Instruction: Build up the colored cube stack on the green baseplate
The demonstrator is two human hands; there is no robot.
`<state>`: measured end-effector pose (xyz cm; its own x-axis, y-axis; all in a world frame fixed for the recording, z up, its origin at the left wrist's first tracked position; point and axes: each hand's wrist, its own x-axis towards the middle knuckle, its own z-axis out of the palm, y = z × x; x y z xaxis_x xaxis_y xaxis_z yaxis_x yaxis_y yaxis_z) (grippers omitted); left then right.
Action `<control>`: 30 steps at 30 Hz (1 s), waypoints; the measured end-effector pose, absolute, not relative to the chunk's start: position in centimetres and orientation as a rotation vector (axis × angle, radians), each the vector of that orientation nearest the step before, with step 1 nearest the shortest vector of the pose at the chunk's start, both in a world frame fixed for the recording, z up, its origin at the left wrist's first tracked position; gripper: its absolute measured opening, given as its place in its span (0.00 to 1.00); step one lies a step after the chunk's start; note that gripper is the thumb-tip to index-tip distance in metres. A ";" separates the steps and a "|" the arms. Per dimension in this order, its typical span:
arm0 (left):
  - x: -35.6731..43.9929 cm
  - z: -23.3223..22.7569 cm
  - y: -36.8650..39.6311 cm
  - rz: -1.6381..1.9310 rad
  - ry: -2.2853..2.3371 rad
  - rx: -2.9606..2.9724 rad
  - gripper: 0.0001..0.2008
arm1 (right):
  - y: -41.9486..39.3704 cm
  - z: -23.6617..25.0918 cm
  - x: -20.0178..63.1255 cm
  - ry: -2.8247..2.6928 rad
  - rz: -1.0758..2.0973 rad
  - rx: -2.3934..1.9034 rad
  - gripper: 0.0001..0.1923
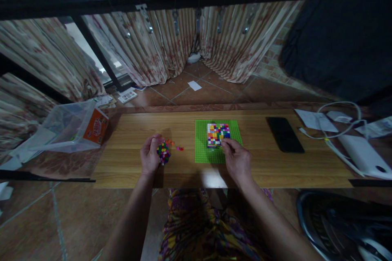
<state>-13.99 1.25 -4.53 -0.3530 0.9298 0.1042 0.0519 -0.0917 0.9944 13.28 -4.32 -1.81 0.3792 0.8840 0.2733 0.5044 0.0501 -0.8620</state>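
— What is lying on the surface (275,167)?

— A flat green studded baseplate (203,153), with a square patch of small multicoloured bricks (218,133) sitting on its far half. The surface itself is pale wood-grain board.

— And the hands?

— The left hand (150,155) is curling around a loose cluster of bricks (163,153), left of the baseplate. The right hand (235,159) is resting on the baseplate's near right part, fingertips pinching at the patch's near edge; what they grip is too small to tell.

— Around them?

— A black phone (284,134) is lying to the right, striped curtains (171,49) hanging beyond, over brown floor tiles (211,89).
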 end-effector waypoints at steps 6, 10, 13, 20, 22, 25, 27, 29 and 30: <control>-13.8 -4.4 1.1 1.537 1.470 1.084 0.22 | -4.4 -0.8 13.1 -1.383 0.403 -1.695 0.17; -13.8 -4.3 1.1 1.528 1.468 1.076 0.21 | -4.5 -0.6 13.3 -1.453 0.365 -1.740 0.18; -13.7 -4.3 1.1 1.535 1.455 1.068 0.21 | -4.4 -0.6 13.5 -1.486 0.308 -1.785 0.18; -13.8 -4.4 1.1 1.534 1.450 1.073 0.22 | -4.3 -1.4 13.7 -1.431 0.339 -1.674 0.16; -13.9 -4.5 1.1 1.540 1.441 1.085 0.22 | -4.3 -1.8 13.7 -1.386 0.368 -1.635 0.15; -13.9 -4.6 1.2 1.540 1.434 1.090 0.22 | -4.2 -2.2 13.6 -1.293 0.412 -1.594 0.14; -13.9 -4.6 1.2 1.540 1.429 1.091 0.21 | -4.1 -2.3 13.4 -1.217 0.435 -1.613 0.15; -13.9 -4.6 1.1 1.541 1.427 1.082 0.21 | -4.1 -2.3 13.3 -1.152 0.446 -1.658 0.16; -13.8 -4.6 1.1 1.544 1.425 1.075 0.20 | -4.0 -2.3 13.3 -1.131 0.453 -1.676 0.16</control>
<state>-13.84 1.12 -4.59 -0.3555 0.9309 0.0841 0.0093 -0.0865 0.9962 13.33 -4.03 -2.31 0.4885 0.8451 0.2172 0.4618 -0.0392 -0.8861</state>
